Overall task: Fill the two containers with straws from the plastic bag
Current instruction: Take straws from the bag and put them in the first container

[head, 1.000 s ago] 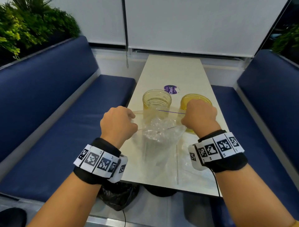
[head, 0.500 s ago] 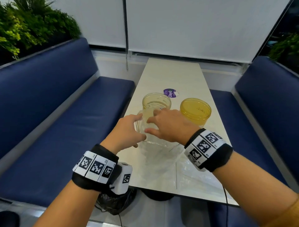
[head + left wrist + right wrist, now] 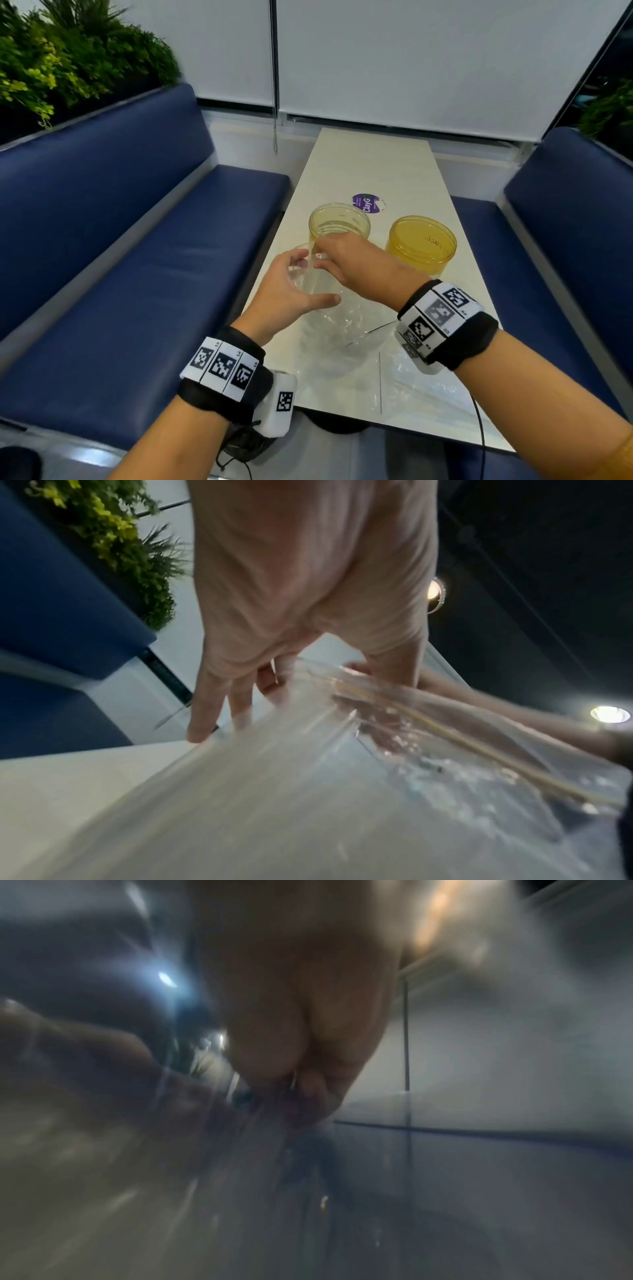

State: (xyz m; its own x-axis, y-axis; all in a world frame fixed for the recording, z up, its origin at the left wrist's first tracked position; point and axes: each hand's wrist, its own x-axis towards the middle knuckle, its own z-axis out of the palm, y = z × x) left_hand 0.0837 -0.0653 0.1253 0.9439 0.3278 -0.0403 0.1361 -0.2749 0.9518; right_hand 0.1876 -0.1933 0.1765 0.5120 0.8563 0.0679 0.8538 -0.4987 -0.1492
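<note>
Right wrist view blurred dark, both hands, left hand (image 3: 286, 294), right hand (image 3: 356, 265), pinching clear plastic bag (image 3: 329, 329), straws indistinct.

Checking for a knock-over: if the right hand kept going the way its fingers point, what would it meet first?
The right hand points left at the plastic bag mouth, so probably the left hand's fingers first. The clear container sits just beyond; depth is unclear.

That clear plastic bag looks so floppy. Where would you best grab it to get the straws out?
Probably at its open mouth, the end facing the two jars. The plastic bag lies flat on the table, its limp body offering nothing firm. The left hand holds the left side of the mouth and the right hand comes from the right, each taking one lip so it spreads open.
</note>
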